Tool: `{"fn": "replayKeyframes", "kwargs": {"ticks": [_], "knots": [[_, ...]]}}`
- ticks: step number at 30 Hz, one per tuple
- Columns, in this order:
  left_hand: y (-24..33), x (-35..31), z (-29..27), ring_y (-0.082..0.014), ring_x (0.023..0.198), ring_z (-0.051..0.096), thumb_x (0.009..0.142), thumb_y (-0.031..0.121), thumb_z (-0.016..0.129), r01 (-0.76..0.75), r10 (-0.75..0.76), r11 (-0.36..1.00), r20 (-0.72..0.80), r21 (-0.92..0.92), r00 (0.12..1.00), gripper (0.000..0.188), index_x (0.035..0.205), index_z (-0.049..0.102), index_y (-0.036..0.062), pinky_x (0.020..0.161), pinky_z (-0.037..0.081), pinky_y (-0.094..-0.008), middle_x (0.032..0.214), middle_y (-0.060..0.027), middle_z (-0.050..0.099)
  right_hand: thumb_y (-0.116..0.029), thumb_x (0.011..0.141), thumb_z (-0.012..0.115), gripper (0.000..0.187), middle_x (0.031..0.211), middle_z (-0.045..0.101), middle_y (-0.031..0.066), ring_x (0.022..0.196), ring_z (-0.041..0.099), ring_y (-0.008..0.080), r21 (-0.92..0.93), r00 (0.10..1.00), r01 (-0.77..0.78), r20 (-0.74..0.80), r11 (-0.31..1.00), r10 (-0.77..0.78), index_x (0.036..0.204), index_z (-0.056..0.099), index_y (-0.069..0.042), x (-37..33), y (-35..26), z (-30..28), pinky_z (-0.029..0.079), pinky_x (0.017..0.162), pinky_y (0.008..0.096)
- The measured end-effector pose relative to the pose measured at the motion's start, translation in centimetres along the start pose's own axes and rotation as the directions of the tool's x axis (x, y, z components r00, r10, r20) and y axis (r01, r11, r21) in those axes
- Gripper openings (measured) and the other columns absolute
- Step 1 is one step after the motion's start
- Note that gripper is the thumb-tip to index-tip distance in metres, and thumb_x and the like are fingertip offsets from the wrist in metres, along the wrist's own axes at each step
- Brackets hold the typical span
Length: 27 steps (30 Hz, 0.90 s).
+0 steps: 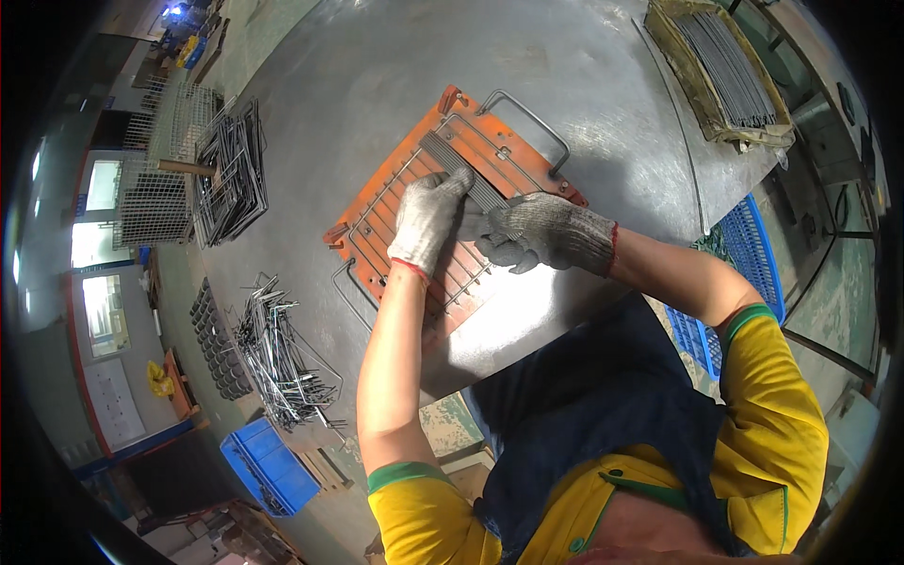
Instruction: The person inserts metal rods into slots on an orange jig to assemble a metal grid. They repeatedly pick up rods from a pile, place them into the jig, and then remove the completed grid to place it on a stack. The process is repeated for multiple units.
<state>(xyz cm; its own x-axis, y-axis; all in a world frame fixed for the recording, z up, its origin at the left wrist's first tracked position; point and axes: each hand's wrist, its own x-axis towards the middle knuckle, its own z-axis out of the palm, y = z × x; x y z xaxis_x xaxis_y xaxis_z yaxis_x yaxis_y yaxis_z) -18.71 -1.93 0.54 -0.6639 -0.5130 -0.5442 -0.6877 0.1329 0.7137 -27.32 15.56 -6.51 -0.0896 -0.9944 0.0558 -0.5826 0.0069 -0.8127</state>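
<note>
While the gloved left hand (428, 217) clasps a bundle of thin rods (457, 168) slantwise over the orange board (525, 168), the gloved right hand (551, 231) curls at their near end, its exact grip hard to make out! Underneath, that board sits on the metal table (330, 85), a wire loop (529, 121) jutting from its far edge.

A grey metal counter (603, 66) is stretching across the middle, bright glare (513, 315) whitening part of it. Worn greenish floor (273, 33) is showing beyond. At left, windows (105, 306) are glowing in a pale wall (140, 315); a bluish light (175, 11) is shining farther off.
</note>
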Motion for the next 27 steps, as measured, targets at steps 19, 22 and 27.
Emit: {"fn": "replayKeyframes", "kwargs": {"ticks": [19,22,27], "knots": [[-0.5,1.5,4.7,-0.0399,0.137,0.042,0.096,0.031,0.057,-0.562,0.862,0.194,0.134,0.804,0.488,0.05,0.135,0.055,0.0007,0.117,0.025,-0.0575,0.14,-0.0199,0.052,-0.025,0.101,0.058,0.032,0.096,0.071,0.011,0.081,0.07,0.0185,-0.01,0.674,-0.374,-0.69,0.927,0.265,0.128,0.062,-0.008,-3.0,4.0,-5.5,0.057,0.072,0.0328],[-1.2,0.9,3.4,-0.0392,0.136,0.043,0.095,0.031,0.058,-0.619,0.861,0.157,0.201,0.769,0.468,0.052,0.137,0.054,0.0014,0.12,0.022,-0.0583,0.14,-0.0189,0.052,-0.024,0.102,0.058,0.033,0.094,0.07,0.0076,0.075,0.069,0.0144,0.082,0.717,-0.307,-0.636,0.948,0.287,0.131,0.059,-0.008,-3.0,5.5,-4.3,0.058,0.067,0.0301],[-4.1,-2.6,0.5,-0.0393,0.141,0.039,0.096,0.034,0.056,-0.56,0.748,0.206,0.24,0.803,0.619,0.054,0.139,0.052,0.0014,0.122,0.017,-0.0584,0.144,-0.0213,0.05,-0.029,0.106,0.051,0.036,0.092,0.069,0.0119,0.073,0.075,0.0224,0.528,0.73,-0.247,-0.45,0.813,0.514,0.131,0.057,-0.004,-4.1,3.7,-4.9,0.063,0.06,0.0322]]}}
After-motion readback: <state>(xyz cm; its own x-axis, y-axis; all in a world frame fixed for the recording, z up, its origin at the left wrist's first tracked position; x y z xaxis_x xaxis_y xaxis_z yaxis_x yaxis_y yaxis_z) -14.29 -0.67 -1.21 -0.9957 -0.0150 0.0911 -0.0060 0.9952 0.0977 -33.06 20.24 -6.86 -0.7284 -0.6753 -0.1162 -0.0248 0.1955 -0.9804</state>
